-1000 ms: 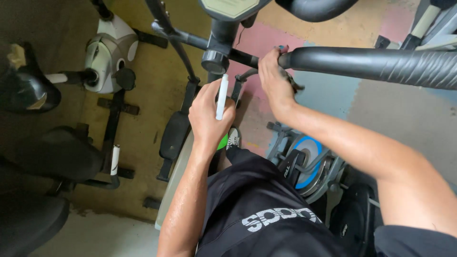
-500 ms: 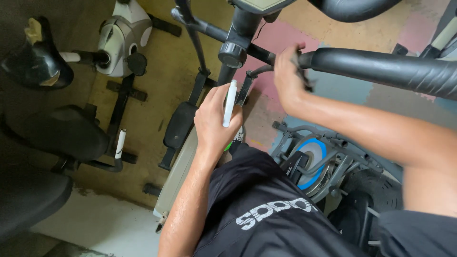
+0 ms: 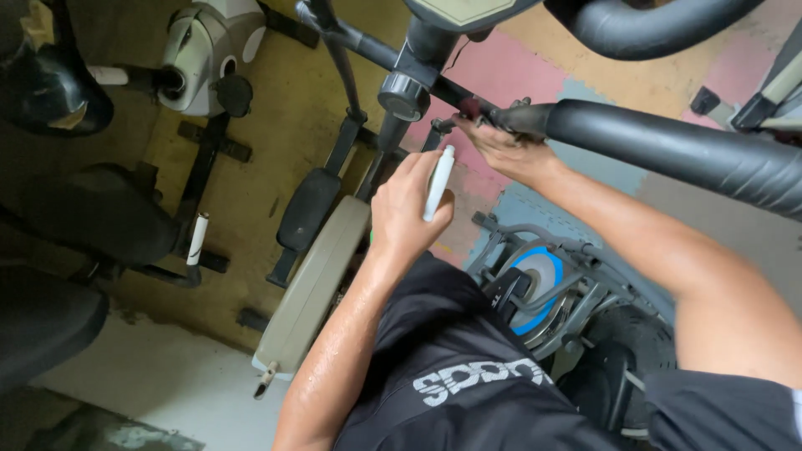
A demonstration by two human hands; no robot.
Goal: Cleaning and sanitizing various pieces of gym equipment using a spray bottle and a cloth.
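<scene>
The left hand (image 3: 405, 209) wraps its fingers tight round a thin white tube (image 3: 438, 184) in the middle of the frame; the tube looks light, stiff and smooth, so a hold round its middle seems best. Just above, the right hand (image 3: 501, 146) presses on a dark metal joint (image 3: 501, 115) beside the thick black handlebar (image 3: 668, 150); whether its fingers pinch anything, I cannot tell.

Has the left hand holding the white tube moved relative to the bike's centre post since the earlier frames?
No. The left hand still holds the white tube just below the centre post; only the camera shifted.
</scene>
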